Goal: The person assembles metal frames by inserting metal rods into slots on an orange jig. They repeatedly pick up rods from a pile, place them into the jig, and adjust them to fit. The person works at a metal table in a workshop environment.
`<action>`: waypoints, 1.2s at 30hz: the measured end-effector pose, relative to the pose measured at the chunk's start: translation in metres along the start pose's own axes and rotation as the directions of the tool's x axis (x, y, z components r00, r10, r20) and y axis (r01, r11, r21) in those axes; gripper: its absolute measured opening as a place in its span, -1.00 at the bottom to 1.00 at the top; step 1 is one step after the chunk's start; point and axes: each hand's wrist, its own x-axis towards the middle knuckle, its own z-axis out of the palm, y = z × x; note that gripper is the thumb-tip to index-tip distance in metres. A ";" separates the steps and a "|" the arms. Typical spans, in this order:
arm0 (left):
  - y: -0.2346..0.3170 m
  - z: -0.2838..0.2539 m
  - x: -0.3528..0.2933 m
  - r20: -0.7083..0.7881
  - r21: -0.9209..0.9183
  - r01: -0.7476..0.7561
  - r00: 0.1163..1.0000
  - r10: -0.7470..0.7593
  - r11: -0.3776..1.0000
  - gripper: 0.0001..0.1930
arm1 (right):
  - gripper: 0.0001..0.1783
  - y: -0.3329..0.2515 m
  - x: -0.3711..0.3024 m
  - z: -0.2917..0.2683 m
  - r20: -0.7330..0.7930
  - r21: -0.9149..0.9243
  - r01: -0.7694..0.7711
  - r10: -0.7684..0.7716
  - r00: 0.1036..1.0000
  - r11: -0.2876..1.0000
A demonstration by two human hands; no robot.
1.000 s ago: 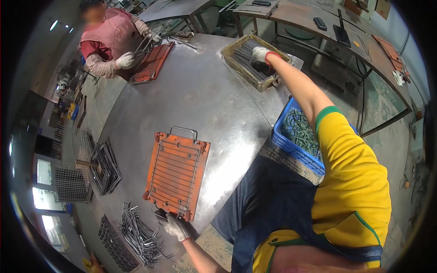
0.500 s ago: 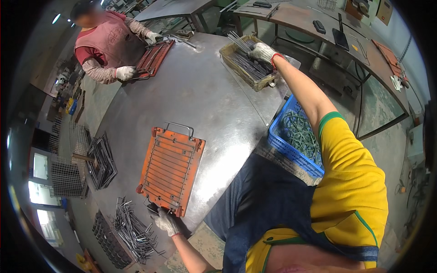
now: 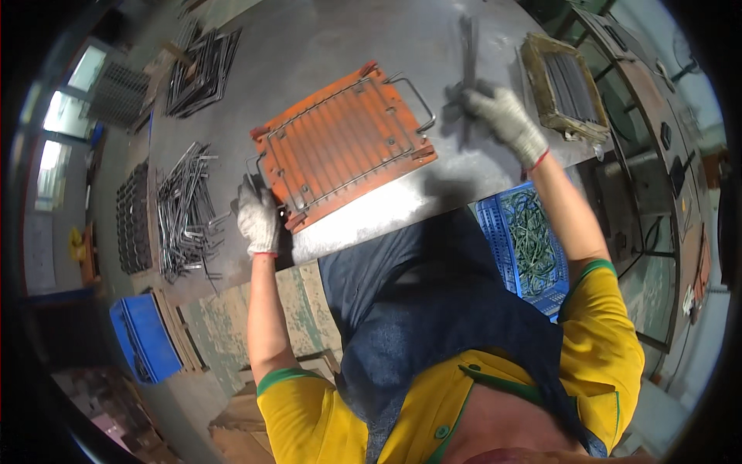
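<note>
Steel-grey and scuffed, the broad metal worktop fills the upper half of what I see, its near edge running just above my dark blue apron. On it, tilted, lies the orange slotted metal jig plate, with thin wire rods laid across its grooves and a bent wire handle at its right end. To my right, below the worktop edge, stands a blue perforated plastic crate full of dark green bent wires. At the far right of the worktop sits a shallow tan tray holding dark straight rods. Off to my left a loose heap of grey bent wire pieces lies on the worktop, near the plate's left end.

My left hand, in a white knit glove, rests at the plate's lower left corner; its fingers are curled over the edge there, touching it. My right hand, gloved the same, is just right of the plate's wire handle, fingers closed around a small bundle of dark straight rods that stick up away from me.
</note>
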 end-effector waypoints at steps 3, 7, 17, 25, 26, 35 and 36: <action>0.010 0.004 -0.010 -0.263 0.143 -0.218 0.932 0.249 0.966 -0.45 | -0.63 -0.008 -0.016 0.069 0.108 0.019 -0.089 0.087 0.990 0.996; 0.101 -0.053 -0.030 -0.014 -0.557 0.024 0.999 -0.038 0.830 -0.40 | -0.68 -0.009 -0.030 0.113 0.205 -0.060 -0.078 0.089 0.975 0.995; 0.167 -0.023 -0.063 0.422 -0.884 0.262 0.805 0.417 0.387 -0.64 | -0.61 0.082 -0.030 0.116 0.417 -0.591 0.527 -0.328 0.847 0.611; 0.181 -0.033 -0.070 0.308 -0.827 0.007 0.841 0.444 0.562 -0.65 | -0.65 0.080 -0.038 0.126 0.271 -0.496 0.405 -0.306 0.913 0.769; 0.174 -0.027 -0.069 0.363 -0.832 0.066 0.816 0.450 0.551 -0.63 | -0.65 0.079 -0.038 0.127 0.273 -0.475 0.409 -0.312 0.910 0.779; 0.179 -0.037 -0.066 0.394 -0.887 0.274 0.868 0.302 0.372 -0.68 | -0.61 0.091 -0.031 0.127 0.283 -0.407 0.389 -0.291 0.914 0.826; 0.179 -0.037 -0.065 0.380 -0.879 0.230 0.867 0.321 0.417 -0.68 | -0.61 0.094 -0.032 0.126 0.270 -0.378 0.405 -0.319 0.909 0.833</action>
